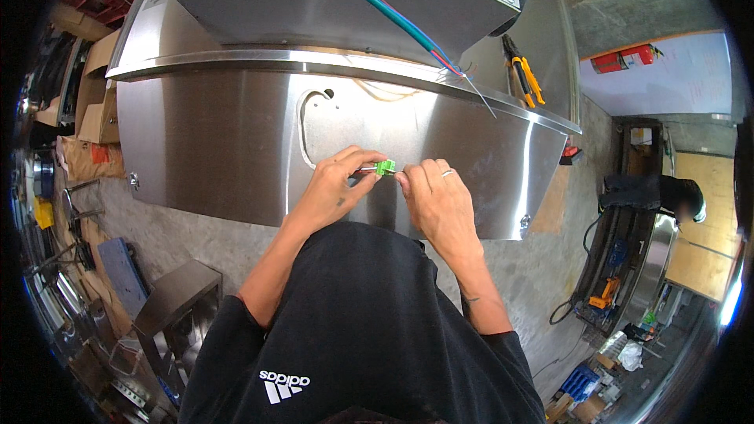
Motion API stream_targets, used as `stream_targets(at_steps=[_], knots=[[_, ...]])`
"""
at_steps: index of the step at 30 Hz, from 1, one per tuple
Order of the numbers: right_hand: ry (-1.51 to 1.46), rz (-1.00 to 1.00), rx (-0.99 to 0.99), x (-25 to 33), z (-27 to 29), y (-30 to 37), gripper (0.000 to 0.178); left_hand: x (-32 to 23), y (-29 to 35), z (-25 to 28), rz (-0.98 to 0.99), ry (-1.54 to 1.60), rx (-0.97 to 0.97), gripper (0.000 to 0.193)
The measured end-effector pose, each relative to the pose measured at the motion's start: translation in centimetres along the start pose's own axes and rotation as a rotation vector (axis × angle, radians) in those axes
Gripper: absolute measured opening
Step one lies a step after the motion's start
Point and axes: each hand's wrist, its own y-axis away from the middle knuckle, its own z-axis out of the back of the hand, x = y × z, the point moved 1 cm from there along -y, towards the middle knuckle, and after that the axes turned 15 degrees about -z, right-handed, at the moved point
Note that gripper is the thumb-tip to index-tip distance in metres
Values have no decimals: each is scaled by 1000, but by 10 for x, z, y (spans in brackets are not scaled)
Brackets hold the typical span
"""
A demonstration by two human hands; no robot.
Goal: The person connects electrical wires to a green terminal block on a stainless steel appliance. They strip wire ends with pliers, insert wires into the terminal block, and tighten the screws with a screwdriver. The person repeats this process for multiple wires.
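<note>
A small green terminal block [385,167] is pinched between the thumb and fingers of my left hand [336,180]. A white cable [303,129] loops out of a hole in the steel panel [212,149] and runs down behind that hand. Thin wires show between my left fingers and the block. My right hand [436,196], with a ring on one finger, is closed just right of the block. Its fingertips hold something thin and dark against the block's right side; most of it is hidden.
Above the panel, a teal cable [385,9] with stripped wire ends hangs from a metal housing [275,12]. Yellow-and-black pliers [525,74] lie at the ledge's right. A steel stand [179,302] sits lower left. Another person [636,192] is at the far right.
</note>
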Motion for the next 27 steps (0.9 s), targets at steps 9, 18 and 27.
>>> stream_targets(at_steps=[9,18,27], knots=[[-23,9,83,3,0,-1,12,0,-1,-1,-9,-17,-3,28],[-96,-22,66,13,7,-8,9,4,2,-3,-47,-30,-60,28],[-45,-16,-4,8,6,-7,17,1,5,-4,14,-47,-38,31]])
